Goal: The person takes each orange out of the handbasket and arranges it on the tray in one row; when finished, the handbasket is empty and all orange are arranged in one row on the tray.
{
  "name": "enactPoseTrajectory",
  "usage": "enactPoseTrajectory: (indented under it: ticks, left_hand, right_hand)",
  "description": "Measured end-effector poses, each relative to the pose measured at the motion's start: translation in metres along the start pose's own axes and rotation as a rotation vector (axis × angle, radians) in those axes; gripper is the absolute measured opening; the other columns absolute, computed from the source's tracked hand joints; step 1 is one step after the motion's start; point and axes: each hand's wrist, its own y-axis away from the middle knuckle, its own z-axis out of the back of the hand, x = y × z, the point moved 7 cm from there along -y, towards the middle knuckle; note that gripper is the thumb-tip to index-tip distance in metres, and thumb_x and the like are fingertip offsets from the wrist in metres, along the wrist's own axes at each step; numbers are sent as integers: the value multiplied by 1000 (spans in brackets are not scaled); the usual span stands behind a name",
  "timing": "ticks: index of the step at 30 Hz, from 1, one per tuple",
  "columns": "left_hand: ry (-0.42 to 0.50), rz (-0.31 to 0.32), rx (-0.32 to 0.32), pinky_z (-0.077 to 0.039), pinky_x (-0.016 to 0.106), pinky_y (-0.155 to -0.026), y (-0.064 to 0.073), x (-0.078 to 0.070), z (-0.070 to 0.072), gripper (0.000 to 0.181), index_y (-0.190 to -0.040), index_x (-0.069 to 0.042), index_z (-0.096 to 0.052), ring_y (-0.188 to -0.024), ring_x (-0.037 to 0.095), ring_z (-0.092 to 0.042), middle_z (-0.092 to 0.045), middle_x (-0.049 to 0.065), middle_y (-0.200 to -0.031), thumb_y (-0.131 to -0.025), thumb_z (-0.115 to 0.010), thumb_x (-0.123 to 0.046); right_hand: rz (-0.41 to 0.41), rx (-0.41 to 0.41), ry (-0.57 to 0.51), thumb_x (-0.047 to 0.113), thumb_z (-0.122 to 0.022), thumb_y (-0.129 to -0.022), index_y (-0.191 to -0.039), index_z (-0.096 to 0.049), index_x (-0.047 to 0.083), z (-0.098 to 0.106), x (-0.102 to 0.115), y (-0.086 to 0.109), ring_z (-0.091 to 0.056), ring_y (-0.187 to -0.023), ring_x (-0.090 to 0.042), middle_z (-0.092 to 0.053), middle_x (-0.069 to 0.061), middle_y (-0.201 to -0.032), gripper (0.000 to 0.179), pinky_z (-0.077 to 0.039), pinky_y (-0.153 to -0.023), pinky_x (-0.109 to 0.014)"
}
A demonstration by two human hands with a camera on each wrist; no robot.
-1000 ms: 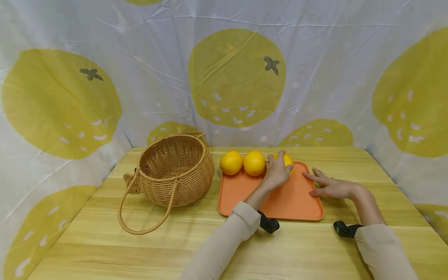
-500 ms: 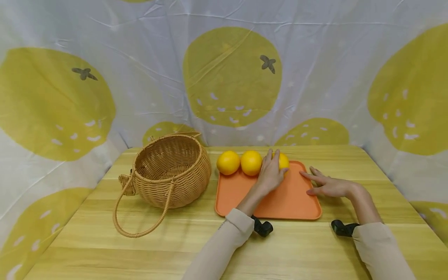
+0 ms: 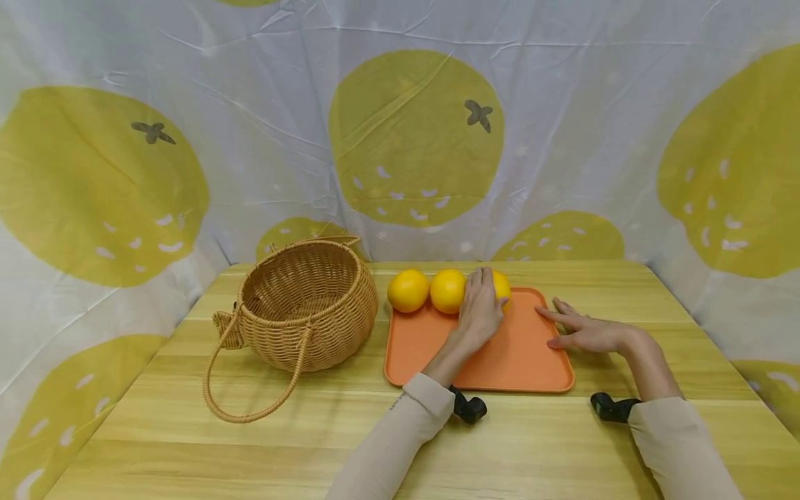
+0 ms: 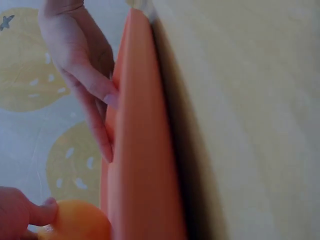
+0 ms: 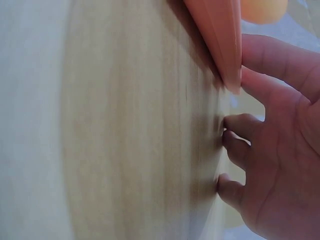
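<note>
Three round oranges stand in a row along the back of a coral tray (image 3: 437, 347): a left orange (image 3: 408, 291), a middle orange (image 3: 448, 292) and a right orange (image 3: 502, 290). My left hand (image 3: 480, 309) grips the right orange, fingers over its left side and top, thumb at its near right. The left wrist view shows that thumb against the orange (image 4: 82, 220). With fingers spread, my right hand (image 3: 590, 333) rests at the tray's right edge. In the right wrist view, thumb and forefinger touch the tray's rim (image 5: 220, 40) while the other fingertips reach the tabletop (image 5: 140, 125).
A round wicker basket (image 3: 337, 333) stands left of the tray, its mouth tilted toward me. Its looped handle (image 3: 250, 418) hangs down onto the wooden table (image 3: 250, 458). A lemon-print cloth (image 3: 281, 139) hangs behind and at both sides.
The right orange has shifted slightly left on the tray, closer to the middle one, with my left hand on it. My left fingers have drawn together. The right hand stays at the edge.
</note>
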Motion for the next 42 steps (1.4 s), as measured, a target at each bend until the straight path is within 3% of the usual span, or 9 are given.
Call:
enactPoseTrajectory:
  ticks: [9,16,21,24,31,37,42]
  left_hand:
    - [-31,0,12,-36,38,-123,-5,5,-1,69,-159,-1,-35,-153,28,-38,-39,16,-164,-102,-66,-25]
    - [-64,47,33,-50,45,-111,-4,6,-5,67,-163,-14,-34,-155,25,-35,-36,12,-166,-104,-62,-31]
    - [-65,66,36,-53,47,-107,-4,8,-7,66,-164,-17,-32,-156,24,-34,-33,10,-168,-105,-59,-33]
    - [-61,71,37,-54,49,-105,-3,8,-7,67,-164,-17,-30,-157,24,-31,-29,10,-170,-106,-57,-34]
    - [-53,68,40,-56,52,-100,-1,5,-9,70,-166,-16,-26,-160,27,-25,-16,6,-175,-106,-57,-34]
    - [-41,78,59,-53,52,-105,0,4,-9,70,-166,-14,-25,-160,29,-23,-15,6,-175,-105,-59,-27]
    - [29,92,113,-49,50,-112,4,-3,-2,74,-165,-8,-22,-161,34,-17,-9,13,-175,-105,-61,-26]
  right_hand:
    - [0,-1,6,36,-65,-102,-165,-14,3,2,3,-2,22,-148,-62,20,-34,-166,88,8,-109,-84]
    - [4,5,4,39,-64,-102,-166,-13,4,1,0,-1,23,-147,-62,21,-34,-166,89,11,-107,-84]
    - [0,1,11,45,-64,-101,-166,-14,7,2,-6,-2,25,-149,-60,21,-31,-167,90,12,-108,-83]
    - [7,6,2,47,-62,-101,-167,-13,12,1,-9,-3,26,-149,-60,23,-29,-167,89,12,-108,-83]
    - [14,5,-5,38,-65,-102,-166,-13,4,1,0,-1,25,-147,-63,21,-34,-166,88,13,-105,-85]
    - [9,0,10,38,-64,-102,-165,-13,4,1,1,-1,24,-146,-64,21,-35,-165,88,13,-105,-85]
    - [8,2,3,37,-63,-103,-165,-14,3,0,2,0,24,-145,-66,21,-35,-165,87,14,-104,-85]
